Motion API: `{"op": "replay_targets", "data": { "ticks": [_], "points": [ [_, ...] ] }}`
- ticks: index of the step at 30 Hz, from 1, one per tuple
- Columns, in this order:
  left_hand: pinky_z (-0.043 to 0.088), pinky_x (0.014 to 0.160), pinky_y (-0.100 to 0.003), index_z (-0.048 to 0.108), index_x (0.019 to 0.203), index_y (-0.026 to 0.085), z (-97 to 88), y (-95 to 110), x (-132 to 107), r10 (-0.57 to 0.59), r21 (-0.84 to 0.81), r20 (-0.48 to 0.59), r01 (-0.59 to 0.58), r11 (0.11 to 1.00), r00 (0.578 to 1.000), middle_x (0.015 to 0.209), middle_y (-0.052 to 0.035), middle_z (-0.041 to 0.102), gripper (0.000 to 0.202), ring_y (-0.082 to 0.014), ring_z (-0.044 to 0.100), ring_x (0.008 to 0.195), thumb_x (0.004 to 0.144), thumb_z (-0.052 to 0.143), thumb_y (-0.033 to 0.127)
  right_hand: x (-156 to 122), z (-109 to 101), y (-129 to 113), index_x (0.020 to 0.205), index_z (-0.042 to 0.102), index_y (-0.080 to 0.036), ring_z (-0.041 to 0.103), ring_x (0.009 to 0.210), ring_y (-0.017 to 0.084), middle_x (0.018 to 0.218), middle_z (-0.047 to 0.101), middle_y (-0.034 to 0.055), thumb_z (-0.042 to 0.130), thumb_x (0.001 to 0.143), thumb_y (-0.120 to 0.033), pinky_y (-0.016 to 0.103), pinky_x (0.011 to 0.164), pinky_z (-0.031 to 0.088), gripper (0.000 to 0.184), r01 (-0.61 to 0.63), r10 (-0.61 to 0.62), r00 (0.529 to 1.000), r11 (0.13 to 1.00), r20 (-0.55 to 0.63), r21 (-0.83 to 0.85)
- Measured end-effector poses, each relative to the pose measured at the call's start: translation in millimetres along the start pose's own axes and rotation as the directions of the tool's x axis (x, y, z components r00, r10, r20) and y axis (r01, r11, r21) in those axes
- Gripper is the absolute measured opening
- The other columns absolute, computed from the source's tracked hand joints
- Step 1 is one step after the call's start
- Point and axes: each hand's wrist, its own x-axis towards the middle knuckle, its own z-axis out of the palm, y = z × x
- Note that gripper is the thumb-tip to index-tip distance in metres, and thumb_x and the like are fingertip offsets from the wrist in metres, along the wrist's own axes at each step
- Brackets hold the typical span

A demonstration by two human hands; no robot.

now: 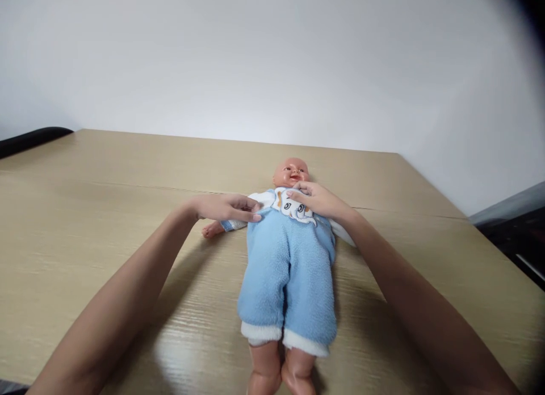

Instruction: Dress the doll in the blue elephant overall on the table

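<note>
A baby doll (293,172) lies on its back, head away from me and bare legs toward me. It wears fleecy light-blue overalls (268,264) with white cuffs, over a white top. An animal face with big eyes decorates the white bib (300,209). My left hand (232,206) is at the doll's side by its sleeve, thumb and fingers closed on the upper edge of the overalls. Over the bib, just below the chin, rests my right hand (317,199), its thumb and fingers apart. It covers part of the bib and shoulder.
The doll lies on a light wood-grain table (128,213) with a thin seam across it. A pale wall (255,66) rises behind. Dark objects stand at the far left edge (34,138) and beyond the right edge (519,230).
</note>
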Motion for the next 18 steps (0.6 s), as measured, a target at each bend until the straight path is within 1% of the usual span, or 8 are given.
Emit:
{"op": "replay_targets", "data": {
  "ticks": [3, 6, 9, 12, 14, 15, 17, 18],
  "points": [
    [0.033, 0.04, -0.024, 0.053, 0.096, 0.022, -1.3, -5, -1, 0.016, -0.056, -0.011, -0.016, 0.998, 1.0, 0.057, 0.0071, 0.052, 0.043, -0.0115, 0.049, 0.042, 0.099, 0.069, 0.062, 0, 0, 0, 0.095, 0.066, -0.022, 0.065, 0.083, 0.023, 0.091, 0.073, 0.0063, 0.072, 0.094, -0.063, 0.034, 0.07, 0.05, 0.042, -0.026, 0.026, 1.0, 0.997, 0.006, 0.069],
    [0.034, 0.043, -0.026, 0.054, 0.102, 0.022, -1.5, -4, -2, -0.016, -0.016, -0.042, 0.016, 1.0, 0.999, 0.06, 0.007, 0.056, 0.041, -0.0121, 0.049, 0.043, 0.096, 0.071, 0.059, -2, 0, 0, 0.095, 0.067, -0.021, 0.066, 0.082, 0.022, 0.092, 0.074, 0.006, 0.071, 0.094, -0.064, 0.033, 0.07, 0.051, 0.043, -0.03, 0.03, 1.0, 0.996, 0.006, 0.081],
    [0.038, 0.05, -0.027, 0.054, 0.104, 0.022, 0.2, 5, -3, -0.121, 0.151, -0.044, 0.127, 0.98, 0.992, 0.062, 0.0081, 0.057, 0.031, -0.0127, 0.05, 0.043, 0.094, 0.071, 0.047, -4, -4, 0, 0.1, 0.069, -0.021, 0.069, 0.088, 0.024, 0.101, 0.077, 0.0085, 0.07, 0.096, -0.065, 0.035, 0.075, 0.053, 0.044, -0.034, 0.033, 0.999, 0.998, 0.024, 0.054],
    [0.046, 0.067, -0.029, 0.052, 0.094, 0.024, 5.5, 15, -2, -0.231, 0.346, -0.081, 0.245, 0.906, 0.97, 0.049, 0.0123, 0.048, 0.014, -0.0133, 0.049, 0.043, 0.093, 0.064, 0.03, -6, -9, -3, 0.108, 0.072, -0.02, 0.072, 0.101, 0.029, 0.111, 0.08, 0.0116, 0.067, 0.098, -0.066, 0.038, 0.083, 0.055, 0.047, -0.049, 0.05, 0.997, 0.999, 0.056, -0.021],
    [0.047, 0.08, -0.032, 0.048, 0.088, 0.025, 10.4, 17, 1, -0.246, 0.442, -0.153, 0.289, 0.849, 0.957, 0.043, 0.014, 0.042, 0.013, -0.0128, 0.045, 0.041, 0.092, 0.061, 0.023, -11, -12, -6, 0.104, 0.073, -0.021, 0.072, 0.102, 0.031, 0.11, 0.081, 0.011, 0.062, 0.1, -0.069, 0.039, 0.086, 0.054, 0.049, -0.063, 0.069, 0.997, 0.991, 0.044, -0.119],
    [0.046, 0.082, -0.032, 0.047, 0.085, 0.025, 12.9, 17, 3, -0.239, 0.475, -0.188, 0.302, 0.827, 0.952, 0.041, 0.014, 0.04, 0.015, -0.0129, 0.043, 0.041, 0.092, 0.06, 0.023, -14, -14, -7, 0.101, 0.073, -0.021, 0.072, 0.1, 0.03, 0.108, 0.081, 0.0102, 0.059, 0.101, -0.07, 0.039, 0.086, 0.054, 0.051, -0.07, 0.075, 0.997, 0.983, 0.023, -0.169],
    [0.044, 0.079, -0.033, 0.045, 0.082, 0.025, 17.2, 14, 5, -0.224, 0.515, -0.239, 0.318, 0.796, 0.945, 0.04, 0.0125, 0.038, 0.017, -0.0144, 0.041, 0.042, 0.092, 0.059, 0.023, -25, -17, -6, 0.096, 0.072, -0.021, 0.071, 0.097, 0.03, 0.104, 0.081, 0.0089, 0.058, 0.101, -0.071, 0.038, 0.086, 0.052, 0.052, -0.084, 0.08, 0.996, 0.967, -0.025, -0.243],
    [0.043, 0.077, -0.033, 0.046, 0.082, 0.025, 19.1, 13, 6, -0.208, 0.53, -0.263, 0.321, 0.785, 0.942, 0.042, 0.0111, 0.04, 0.016, -0.0154, 0.041, 0.043, 0.093, 0.058, 0.022, -33, -19, -4, 0.096, 0.073, -0.022, 0.071, 0.095, 0.029, 0.103, 0.08, 0.0083, 0.059, 0.101, -0.071, 0.037, 0.084, 0.051, 0.051, -0.09, 0.081, 0.996, 0.961, -0.042, -0.261]
  ]
}}
